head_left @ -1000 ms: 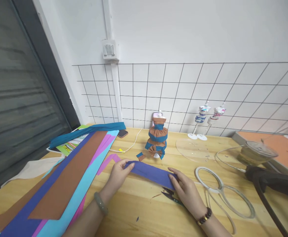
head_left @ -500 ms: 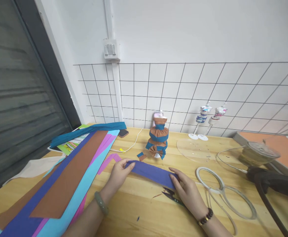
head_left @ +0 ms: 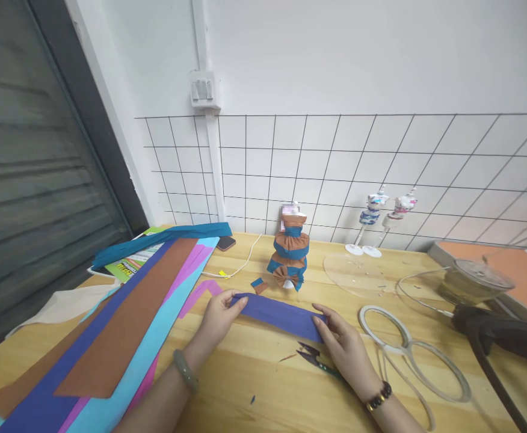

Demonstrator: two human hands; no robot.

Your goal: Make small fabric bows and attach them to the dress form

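Note:
A strip of purple-blue crepe paper (head_left: 279, 316) is stretched between my two hands, a little above the wooden table. My left hand (head_left: 224, 313) pinches its left end between thumb and fingers. At the right end, my right hand (head_left: 338, 334) grips the strip the same way. Small dark thread snips (head_left: 315, 362) lie on the table, partly covered by my right hand. Behind the strip stands a small figure dressed in brown and teal crepe paper (head_left: 291, 246), with a pleated brown fan at its front.
Long strips of brown, blue, pink and cyan crepe paper (head_left: 123, 319) lie at left, beside a phone (head_left: 226, 243). Rolls of tape (head_left: 384, 328), a clear round container (head_left: 475, 281) and a black tool (head_left: 502, 337) are at right. Two small figures on stands (head_left: 372, 210) are at the back.
My right hand has shifted very slightly on the strip's right end, and a bit more of the snips shows. My left hand stays in place.

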